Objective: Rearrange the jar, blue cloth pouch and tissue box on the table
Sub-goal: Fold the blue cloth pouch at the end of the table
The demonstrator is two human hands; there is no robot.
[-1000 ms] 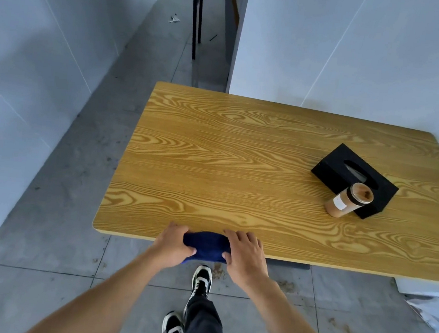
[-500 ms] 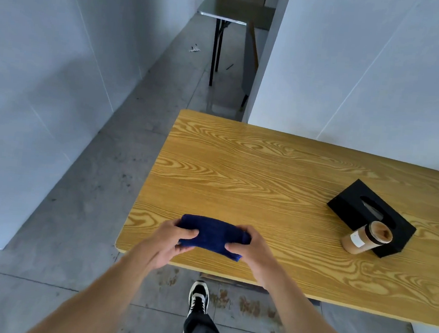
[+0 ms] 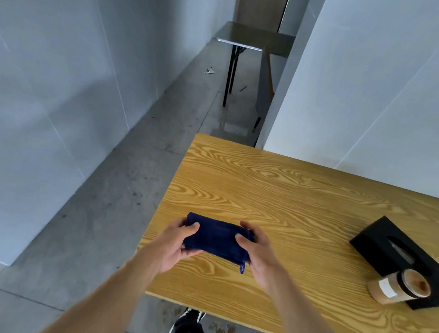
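A dark blue cloth pouch (image 3: 217, 237) is held flat over the near left part of the wooden table (image 3: 290, 200). My left hand (image 3: 176, 242) grips its left end and my right hand (image 3: 258, 250) grips its right end. A small blue loop hangs from the pouch's near right corner. Far to the right, a black tissue box (image 3: 382, 241) lies at an angle on the table. A brown jar (image 3: 399, 287) with a white label lies on its side against the box's near edge.
White wall panels (image 3: 381, 88) stand behind the table and along the left. A grey concrete floor (image 3: 100, 222) runs along the table's left edge. A small dark table (image 3: 252, 39) on black legs stands farther back. My shoe (image 3: 190, 322) shows below the table's near edge.
Both hands have carried the pouch from the table's near edge to a spot farther in over the table. The view has swung left and tilted up. Jar and box have not moved.
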